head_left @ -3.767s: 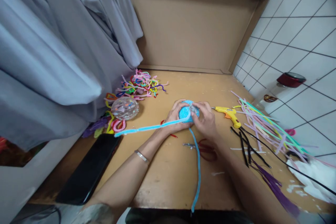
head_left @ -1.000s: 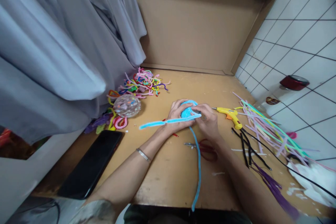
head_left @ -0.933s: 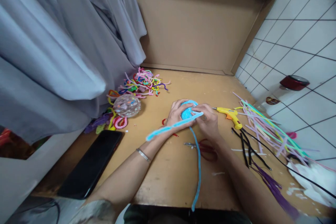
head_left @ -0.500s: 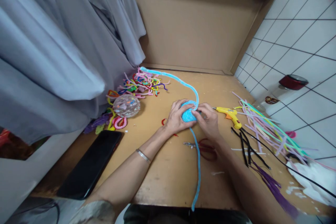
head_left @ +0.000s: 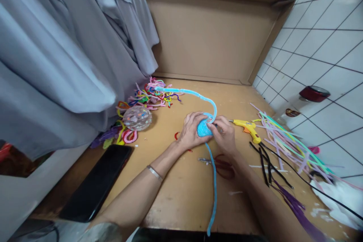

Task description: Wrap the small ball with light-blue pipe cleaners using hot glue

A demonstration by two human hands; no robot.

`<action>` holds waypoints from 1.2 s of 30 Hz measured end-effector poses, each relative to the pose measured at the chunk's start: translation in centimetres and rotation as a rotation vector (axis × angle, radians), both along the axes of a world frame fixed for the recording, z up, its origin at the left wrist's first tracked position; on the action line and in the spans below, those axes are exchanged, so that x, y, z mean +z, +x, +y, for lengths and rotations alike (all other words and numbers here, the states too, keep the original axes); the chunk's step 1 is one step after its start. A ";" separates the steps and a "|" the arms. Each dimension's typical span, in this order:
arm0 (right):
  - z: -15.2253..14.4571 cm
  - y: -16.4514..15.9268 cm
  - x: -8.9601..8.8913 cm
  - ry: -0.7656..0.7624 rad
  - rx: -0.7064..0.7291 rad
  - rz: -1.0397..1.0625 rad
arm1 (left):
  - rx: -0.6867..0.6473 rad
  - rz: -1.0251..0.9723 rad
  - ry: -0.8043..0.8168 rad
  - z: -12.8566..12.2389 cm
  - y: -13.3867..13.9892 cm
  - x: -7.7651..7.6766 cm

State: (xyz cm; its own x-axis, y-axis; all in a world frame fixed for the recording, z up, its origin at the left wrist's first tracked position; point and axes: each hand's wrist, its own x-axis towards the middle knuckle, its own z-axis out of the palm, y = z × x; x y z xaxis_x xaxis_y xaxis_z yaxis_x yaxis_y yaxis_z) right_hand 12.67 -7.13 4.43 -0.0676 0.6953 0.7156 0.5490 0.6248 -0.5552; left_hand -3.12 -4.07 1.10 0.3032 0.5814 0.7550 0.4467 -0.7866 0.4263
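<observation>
Between my hands is a ball wound from light blue pipe cleaner (head_left: 203,128). My left hand (head_left: 190,131) wraps round its left side and holds it just above the table. At its upper right, my right hand (head_left: 225,131) pinches the pipe cleaner with thumb and fingers against the ball. One loose blue end (head_left: 195,93) arches up and away to the left. Another blue length (head_left: 214,189) hangs below the ball toward the table's front edge, crossing a pair of red-handled scissors (head_left: 225,167) partly covered by it and my right arm.
A yellow glue gun (head_left: 248,128) lies right of my hands, beside loose pipe cleaners (head_left: 286,140) and black strips (head_left: 265,162). On the left are a speckled round ball (head_left: 137,118), a tangle of coloured pipe cleaners (head_left: 155,96) and a black phone (head_left: 96,181). A cardboard panel (head_left: 207,38) stands behind.
The loose upper end of the blue pipe cleaner has dipped lower at its far tip. Both hands keep their grip on the ball. The view has tilted up slightly.
</observation>
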 end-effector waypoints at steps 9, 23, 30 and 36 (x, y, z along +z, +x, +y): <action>0.0 0.1 -0.1 -0.052 0.004 0.040 | -0.005 -0.029 -0.041 0.3 0.1 -0.2; 0.3 0.0 0.1 -0.117 -0.016 0.142 | 0.011 -0.017 -0.053 0.1 0.6 -0.2; 0.0 -0.2 0.3 -0.106 -0.009 0.126 | 0.030 0.025 -0.084 -0.1 0.4 0.2; 0.1 -0.2 0.3 -0.106 -0.021 0.128 | 0.034 0.017 -0.120 -0.1 0.4 0.1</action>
State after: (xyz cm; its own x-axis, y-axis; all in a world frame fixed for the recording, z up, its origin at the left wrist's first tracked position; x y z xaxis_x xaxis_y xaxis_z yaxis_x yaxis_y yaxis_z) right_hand 12.50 -6.99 4.71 0.0350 0.7674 0.6402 0.4818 0.5483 -0.6836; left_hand -2.70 -4.13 1.19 0.2939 0.6772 0.6745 0.4803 -0.7148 0.5083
